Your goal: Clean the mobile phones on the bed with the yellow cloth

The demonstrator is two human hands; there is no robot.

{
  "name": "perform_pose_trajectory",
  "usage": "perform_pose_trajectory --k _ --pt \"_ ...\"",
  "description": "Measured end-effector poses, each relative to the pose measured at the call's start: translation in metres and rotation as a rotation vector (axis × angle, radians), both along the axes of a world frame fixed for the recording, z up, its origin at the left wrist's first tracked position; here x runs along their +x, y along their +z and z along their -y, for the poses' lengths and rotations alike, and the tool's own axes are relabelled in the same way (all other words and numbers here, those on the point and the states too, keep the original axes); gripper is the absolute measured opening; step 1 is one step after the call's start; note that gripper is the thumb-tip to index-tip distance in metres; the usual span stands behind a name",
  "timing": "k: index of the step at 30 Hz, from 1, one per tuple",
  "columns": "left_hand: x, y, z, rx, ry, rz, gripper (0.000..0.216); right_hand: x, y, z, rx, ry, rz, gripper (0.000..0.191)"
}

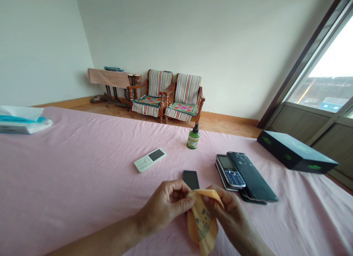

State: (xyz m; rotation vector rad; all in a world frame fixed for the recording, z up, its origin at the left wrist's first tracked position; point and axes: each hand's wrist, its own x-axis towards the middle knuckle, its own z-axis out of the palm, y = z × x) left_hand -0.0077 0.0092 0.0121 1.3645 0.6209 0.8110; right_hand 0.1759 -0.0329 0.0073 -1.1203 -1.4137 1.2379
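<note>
An orange-yellow cloth (204, 223) with dark printed marks hangs between my two hands, its lower end drooping toward the bed. My left hand (168, 199) pinches its upper left edge between thumb and fingers. On the other side, my right hand (227, 204) grips the upper right part, with a fold over the fingers. Just beyond the cloth lies a dark phone (191, 179), its lower part hidden by the cloth and my left hand. A white keypad phone (150, 159) rests farther off to the left.
A green spray bottle (193, 137) stands upright beyond the phones. To the right, a blue keypad phone (230, 171) lies stacked beside a dark wallet-like case (252, 177). A black box (296, 151) sits at far right, a tissue pack (24, 120) at far left. Pink sheet (96, 168) underneath.
</note>
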Motion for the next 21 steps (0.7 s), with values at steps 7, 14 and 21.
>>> perform_pose_trajectory --k 7,14,21 --pt "-0.003 0.008 0.0 0.062 -0.041 0.136 0.028 -0.005 -0.001 0.003 0.035 -0.033 0.097 0.04" --pt "-0.003 0.005 0.008 0.048 -0.087 0.214 0.023 -0.009 0.001 0.007 0.013 -0.065 -0.017 0.054" --pt "-0.002 -0.002 0.004 0.07 0.064 0.099 0.021 -0.017 0.008 0.006 -0.115 -0.051 -0.062 0.031"
